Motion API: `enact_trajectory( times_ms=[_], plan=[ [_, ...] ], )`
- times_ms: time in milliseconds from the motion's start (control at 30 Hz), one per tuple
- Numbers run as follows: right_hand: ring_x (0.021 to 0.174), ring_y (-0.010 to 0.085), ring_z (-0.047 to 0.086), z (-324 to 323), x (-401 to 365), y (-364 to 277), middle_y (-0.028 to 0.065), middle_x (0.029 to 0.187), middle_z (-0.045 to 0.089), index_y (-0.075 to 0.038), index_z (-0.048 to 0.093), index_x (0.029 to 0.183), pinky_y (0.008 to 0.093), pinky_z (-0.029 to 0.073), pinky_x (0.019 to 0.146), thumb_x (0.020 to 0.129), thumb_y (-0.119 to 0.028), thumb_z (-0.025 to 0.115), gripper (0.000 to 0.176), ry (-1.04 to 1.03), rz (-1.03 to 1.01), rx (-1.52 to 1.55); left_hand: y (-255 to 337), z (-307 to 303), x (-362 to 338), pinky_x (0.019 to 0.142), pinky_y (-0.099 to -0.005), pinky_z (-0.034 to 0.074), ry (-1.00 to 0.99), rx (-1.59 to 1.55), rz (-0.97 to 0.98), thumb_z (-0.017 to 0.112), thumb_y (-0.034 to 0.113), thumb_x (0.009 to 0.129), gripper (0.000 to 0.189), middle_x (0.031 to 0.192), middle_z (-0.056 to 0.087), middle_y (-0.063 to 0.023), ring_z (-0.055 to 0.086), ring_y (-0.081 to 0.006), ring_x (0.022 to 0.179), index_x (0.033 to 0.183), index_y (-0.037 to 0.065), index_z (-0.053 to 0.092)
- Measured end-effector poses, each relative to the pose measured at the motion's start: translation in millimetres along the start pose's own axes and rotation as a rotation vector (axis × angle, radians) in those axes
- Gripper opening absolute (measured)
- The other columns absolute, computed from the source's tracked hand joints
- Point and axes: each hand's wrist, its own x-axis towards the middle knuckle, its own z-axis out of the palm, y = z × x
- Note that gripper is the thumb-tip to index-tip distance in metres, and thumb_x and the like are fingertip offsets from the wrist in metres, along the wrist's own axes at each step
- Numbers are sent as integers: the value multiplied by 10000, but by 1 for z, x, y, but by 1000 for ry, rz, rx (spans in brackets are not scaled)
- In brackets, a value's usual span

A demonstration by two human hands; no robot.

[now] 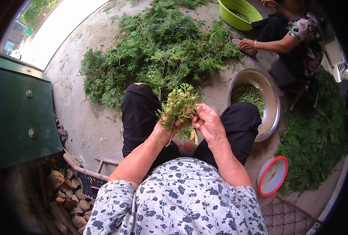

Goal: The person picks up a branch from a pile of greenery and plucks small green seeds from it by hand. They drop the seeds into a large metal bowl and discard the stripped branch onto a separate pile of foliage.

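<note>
Above my lap, my left hand [165, 126] is closed round the stem end of a leafy conifer sprig [178, 103], which looks like arborvitae. Round yellow-green cones [181, 95] cluster near its top. My right hand [209, 122] is at the sprig's right edge, thumb and fingers pinched together; what lies between the fingertips is too small to make out. Foliage partly hides the left fingers. Beyond my right knee stands a metal basin [274, 113] with many small green cones [247, 96] in it.
A large heap of cut branches [150, 51] covers the floor ahead. At the right sit another person [305, 39], a lime-green basin [240, 23], a red-rimmed bowl [263, 178] and more greenery [311, 145]. A green metal box [25, 113] and chopped firewood [74, 199] are at the left.
</note>
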Motion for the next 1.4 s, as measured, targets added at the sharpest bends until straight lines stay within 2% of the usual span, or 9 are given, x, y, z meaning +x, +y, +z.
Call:
enact_trajectory(
  times_ms=[133, 233, 333, 400, 433, 700, 867, 1033, 1400],
  plan=[
    [602, 128, 532, 17, -3, -7, 25, 755, 543, -45, 560, 852, 248, 410, 505, 842, -81, 589, 47, 200, -336, -748, 6, 12, -3, 715, -314, 527, 105, -76, -47, 661, 139, 778, 348, 938, 600, -18, 607, -155, 793, 1102, 97, 538],
    [596, 173, 535, 25, 0, -6, 87, 743, 533, -14, 545, 819, 303, 428, 544, 772, 8, 573, 59, 324, -1099, -1436, 5, 5, -2, 707, -327, 531, 66, -147, -41, 633, 163, 805, 330, 927, 597, -23, 606, -151, 770, 1111, 100, 527],
    [711, 286, 545, 5, 3, -38, 119, 775, 534, -15, 550, 833, 345, 438, 628, 767, 2, 587, 78, 473, -1136, -1446, 0, -10, 2, 679, -324, 535, 83, -258, -67, 593, 172, 833, 214, 849, 584, -19, 591, -134, 697, 1028, 98, 548],
    [737, 243, 552, 1, -8, -65, 103, 798, 544, -14, 564, 869, 327, 441, 646, 762, 5, 598, 114, 538, -1021, -1332, -16, -53, 17, 670, -318, 530, -341, -454, -102, 584, 153, 840, 234, 968, 611, -45, 589, -161, 760, 1061, 86, 548],
    [741, 226, 552, -3, -12, -79, 98, 814, 551, -15, 571, 888, 312, 443, 657, 758, 9, 603, 136, 582, -1036, -1319, 4, -20, 5, 664, -332, 531, 0, -140, -52, 662, 103, 775, 228, 901, 604, -11, 583, -152, 758, 978, 109, 558],
    [1055, 330, 493, -121, -44, -169, 159, 1169, 514, -31, 560, 1103, 398, 381, 932, 730, -4, 605, 377, 1190, -926, -1867, 11, 10, -1, 640, -382, 522, 218, -156, 15, 697, 161, 761, 213, 863, 585, -2, 588, -172, 756, 920, 119, 561],
    [809, 208, 605, -47, -39, -127, 118, 918, 629, -3, 623, 959, 296, 460, 735, 842, -74, 548, 156, 726, -1041, -1427, 14, 16, -1, 691, -324, 520, 127, -92, 3, 707, 124, 756, 246, 873, 588, 7, 585, -141, 819, 955, 120, 561],
    [741, 79, 548, 2, -6, -35, 15, 789, 609, 23, 625, 972, 207, 436, 691, 843, -102, 584, 184, 104, -498, -1027, 5, 14, 3, 661, -319, 525, 91, -56, 44, 691, 150, 775, 213, 874, 586, 2, 585, -140, 801, 944, 110, 567],
    [699, 39, 486, 17, -1, -7, -16, 738, 573, 51, 607, 907, 201, 402, 632, 806, -62, 611, 151, 104, -434, -1094, 0, 8, 2, 633, -267, 479, 58, -99, 79, 706, 131, 757, 213, 855, 584, 6, 559, -108, 739, 924, 77, 585]
  ],
)
